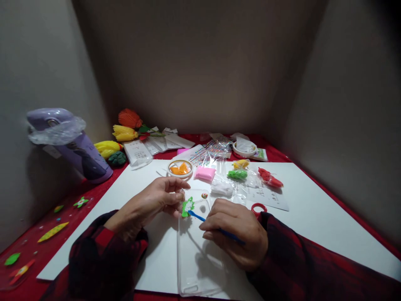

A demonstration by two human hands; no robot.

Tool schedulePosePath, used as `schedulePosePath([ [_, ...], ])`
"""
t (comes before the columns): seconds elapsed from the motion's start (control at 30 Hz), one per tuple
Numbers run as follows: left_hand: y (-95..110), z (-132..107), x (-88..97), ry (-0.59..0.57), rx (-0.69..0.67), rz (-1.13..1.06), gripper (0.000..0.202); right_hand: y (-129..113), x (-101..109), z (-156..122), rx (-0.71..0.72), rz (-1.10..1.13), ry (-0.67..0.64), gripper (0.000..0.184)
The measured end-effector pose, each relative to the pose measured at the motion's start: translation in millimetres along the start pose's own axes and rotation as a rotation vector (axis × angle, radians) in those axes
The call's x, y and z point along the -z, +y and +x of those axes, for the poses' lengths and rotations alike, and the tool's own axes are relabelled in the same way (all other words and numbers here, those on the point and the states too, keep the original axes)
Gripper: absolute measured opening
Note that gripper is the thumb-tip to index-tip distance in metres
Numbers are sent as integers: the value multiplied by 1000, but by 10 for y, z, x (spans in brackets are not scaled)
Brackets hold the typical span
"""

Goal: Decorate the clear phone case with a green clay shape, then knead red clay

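Right fingers [216, 218]: clamped on a blue tool [197, 216] like a pen, likely for control; they hide its middle.
Left fingers [175, 184]: pinched on the upper left edge of the clear case [200, 267], seemingly to steady it.
Green-and-white patch [188, 206]: on the case, at the tool's tip; contact I cannot tell.
Pink packet [205, 173]: just beyond, perhaps kept within reach.

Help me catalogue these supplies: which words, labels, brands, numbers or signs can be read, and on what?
"A", on the white packet near the flowers; smaller print unreadable.
"A", starting a blurred word on the white card at right.
"E", probably, on the purple tumbler; the rest unreadable.
No brand or number can be made out.
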State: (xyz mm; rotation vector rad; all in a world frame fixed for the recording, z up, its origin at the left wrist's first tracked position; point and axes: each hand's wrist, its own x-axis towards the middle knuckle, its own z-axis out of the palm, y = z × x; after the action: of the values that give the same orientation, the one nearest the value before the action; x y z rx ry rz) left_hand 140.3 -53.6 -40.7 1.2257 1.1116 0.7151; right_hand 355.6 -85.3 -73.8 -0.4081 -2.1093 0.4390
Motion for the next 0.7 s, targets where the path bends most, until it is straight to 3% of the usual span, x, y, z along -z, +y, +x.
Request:
schedulePosePath([
  [0.4, 53, -31, -29, 9, 10, -2, 28, 6, 1, 0, -2, 35, 0, 10],
  [0.7, 38, -1, -5, 11, 7, -8, 26, -30, 2, 4, -19, 60, 78, 10],
])
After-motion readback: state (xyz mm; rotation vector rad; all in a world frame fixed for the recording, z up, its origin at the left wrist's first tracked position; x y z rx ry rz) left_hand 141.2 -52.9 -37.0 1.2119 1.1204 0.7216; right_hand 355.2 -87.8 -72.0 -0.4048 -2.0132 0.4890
